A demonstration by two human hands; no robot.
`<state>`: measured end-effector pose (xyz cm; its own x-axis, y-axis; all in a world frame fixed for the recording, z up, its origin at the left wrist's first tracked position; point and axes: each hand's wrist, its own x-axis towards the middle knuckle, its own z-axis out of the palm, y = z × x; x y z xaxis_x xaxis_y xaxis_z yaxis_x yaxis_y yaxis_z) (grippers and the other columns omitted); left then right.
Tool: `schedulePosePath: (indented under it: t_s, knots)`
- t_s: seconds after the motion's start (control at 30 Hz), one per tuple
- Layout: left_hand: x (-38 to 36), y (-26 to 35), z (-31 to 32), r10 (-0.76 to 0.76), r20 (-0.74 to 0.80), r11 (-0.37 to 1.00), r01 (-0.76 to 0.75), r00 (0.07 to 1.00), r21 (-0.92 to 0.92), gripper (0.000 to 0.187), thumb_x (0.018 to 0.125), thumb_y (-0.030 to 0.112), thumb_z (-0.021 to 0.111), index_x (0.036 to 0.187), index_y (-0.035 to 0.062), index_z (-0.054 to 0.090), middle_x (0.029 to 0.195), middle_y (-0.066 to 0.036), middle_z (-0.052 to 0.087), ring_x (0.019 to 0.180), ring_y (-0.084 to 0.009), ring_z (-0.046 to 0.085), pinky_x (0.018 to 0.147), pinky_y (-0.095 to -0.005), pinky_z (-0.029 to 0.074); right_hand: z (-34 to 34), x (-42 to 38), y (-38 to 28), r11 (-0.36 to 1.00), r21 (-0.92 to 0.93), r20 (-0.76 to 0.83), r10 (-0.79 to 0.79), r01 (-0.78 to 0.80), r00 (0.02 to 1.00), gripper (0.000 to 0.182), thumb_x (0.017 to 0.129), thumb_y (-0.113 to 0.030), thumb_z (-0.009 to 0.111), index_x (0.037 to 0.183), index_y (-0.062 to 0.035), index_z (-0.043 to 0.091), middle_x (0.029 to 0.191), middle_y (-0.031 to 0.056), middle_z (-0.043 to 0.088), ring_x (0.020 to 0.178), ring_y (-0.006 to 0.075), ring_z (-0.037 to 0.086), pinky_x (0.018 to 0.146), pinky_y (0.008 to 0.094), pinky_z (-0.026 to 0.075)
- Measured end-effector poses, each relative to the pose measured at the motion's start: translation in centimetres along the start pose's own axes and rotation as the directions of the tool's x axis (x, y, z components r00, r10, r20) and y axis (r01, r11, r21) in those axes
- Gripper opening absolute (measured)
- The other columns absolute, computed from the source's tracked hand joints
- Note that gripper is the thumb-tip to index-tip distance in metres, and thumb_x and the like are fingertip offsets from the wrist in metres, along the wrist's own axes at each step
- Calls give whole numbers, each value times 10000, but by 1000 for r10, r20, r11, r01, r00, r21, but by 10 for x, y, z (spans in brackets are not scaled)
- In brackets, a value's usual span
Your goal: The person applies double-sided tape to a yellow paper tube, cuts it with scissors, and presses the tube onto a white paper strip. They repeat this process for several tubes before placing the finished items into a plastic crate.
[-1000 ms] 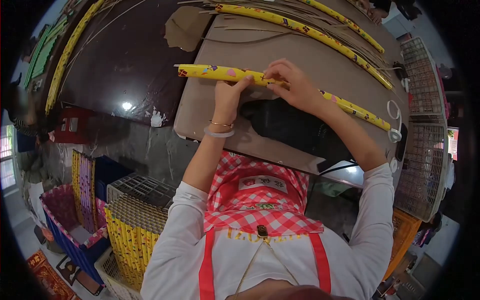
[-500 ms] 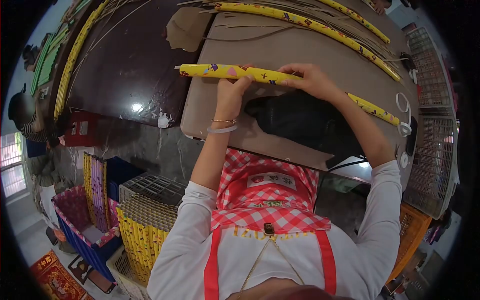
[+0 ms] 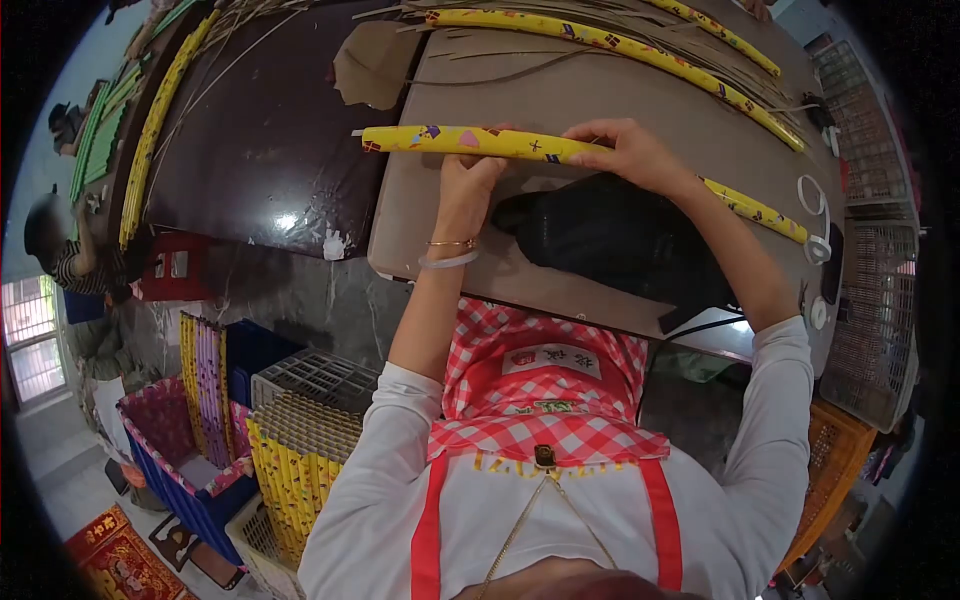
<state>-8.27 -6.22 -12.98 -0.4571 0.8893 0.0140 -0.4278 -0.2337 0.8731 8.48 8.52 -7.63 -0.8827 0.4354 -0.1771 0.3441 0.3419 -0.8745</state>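
Yellow tube: a long yellow patterned tube [image 3: 480, 142] lay across the near part of the grey desk [image 3: 600, 95], running left to right, its left end just past the desk's left edge.
Left hand: the left hand [image 3: 468, 190] came up from below, fingers closed on the tube left of its middle, thumb under it; it looked like the steadying grip.
Right hand: the right hand [image 3: 630, 155] lay over the tube further right, fingers curled down over the top, pressing it to the desk, probably so the wrapping stayed tight.
Black machine: a black machine [image 3: 610, 240] sat on the desk just near of the tube, between the two forearms.
Spare tubes: two more yellow tubes [image 3: 620, 55] lay at the far side among thin bamboo strips [image 3: 520, 20], apart from the one in hand.
Tape: a white tape ring [image 3: 818, 245] lay at the right end of the desk.
Stock: upright yellow tubes filled a basket [image 3: 290, 470] down at the left, on the floor.
Other person: a person [image 3: 60, 250] worked far left, well apart.
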Motion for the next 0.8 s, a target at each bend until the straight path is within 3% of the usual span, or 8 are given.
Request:
schedulePosePath:
  t_s: [0.1, 0.17, 0.33, 0.43, 0.5, 0.63, 0.73, 0.8]
  knots:
    - [-1, 2, 2, -41, -37, 992, 36, 998, -124, 295, 809, 12, 568, 1085, -41, 478, 1106, -145, 563, 1009, -204, 556, 866, -271, 452, 1, -1, 3, 1000, 14, -14, -20, 20, 1000, 311, 795, -152, 661, 1076, -30, 607, 922, 38, 626, 815, 97, 554, 729, 225, 449]
    - [-3, 2, 5, -69, -111, 997, 73, 991, 38, 238, 798, 48, 611, 1014, -44, 569, 966, -77, 605, 828, -105, 566, 731, -208, 455, 3, 1, 9, 1000, 4, -13, -28, 28, 1000, 331, 787, -179, 667, 1071, -22, 607, 932, 61, 634, 815, 127, 572, 747, 249, 458]
    - [-2, -1, 6, -43, -140, 997, 51, 989, 53, 228, 797, 58, 621, 1001, -37, 585, 922, -55, 609, 781, -84, 561, 687, -193, 452, 4, 4, 4, 998, 17, -10, -52, 52, 999, 345, 776, -249, 675, 1020, -11, 623, 909, 80, 642, 786, 151, 587, 742, 272, 471]
    - [-1, -2, 7, -45, -147, 998, 52, 988, 43, 226, 798, 55, 616, 1004, -34, 584, 922, -57, 609, 769, -83, 561, 671, -191, 453, 7, 11, -11, 993, 73, 12, 96, -97, 995, 288, 815, -261, 631, 978, -23, 618, 834, 30, 615, 753, 97, 548, 693, 231, 442]
    - [-1, -2, 6, -47, -159, 998, 53, 986, 30, 226, 799, 54, 615, 1005, -33, 584, 922, -57, 608, 761, -83, 561, 662, -190, 453, 10, 17, -16, 967, -205, 31, 157, -148, 987, 319, 823, -300, 613, 986, -26, 606, 805, 40, 613, 723, 93, 537, 649, 242, 432]
    - [-5, 6, 6, -98, -171, 991, 112, 980, 69, 249, 796, 51, 613, 1026, -34, 571, 930, -60, 607, 750, -83, 554, 665, -190, 454, 19, 24, 0, 971, -194, 0, 145, -142, 989, 393, 767, -349, 641, 984, -23, 617, 824, 104, 640, 749, 188, 595, 683, 312, 467]
    - [-4, 5, 7, -109, -170, 993, 115, 980, 27, 266, 795, 39, 617, 1039, -38, 544, 975, -81, 600, 796, -107, 564, 686, -198, 462, 20, 21, 10, 974, -224, -29, 33, -38, 999, 390, 746, -340, 659, 961, -18, 613, 840, 105, 642, 763, 227, 602, 696, 328, 469]
    - [-2, 1, 4, -109, -164, 994, 109, 980, -10, 275, 795, 25, 620, 1044, -41, 521, 1023, -103, 595, 846, -133, 578, 709, -207, 470, 21, 17, 14, 931, -334, -43, -169, 145, 985, 334, 763, -246, 664, 990, -16, 577, 803, 51, 611, 735, 144, 560, 681, 271, 444]
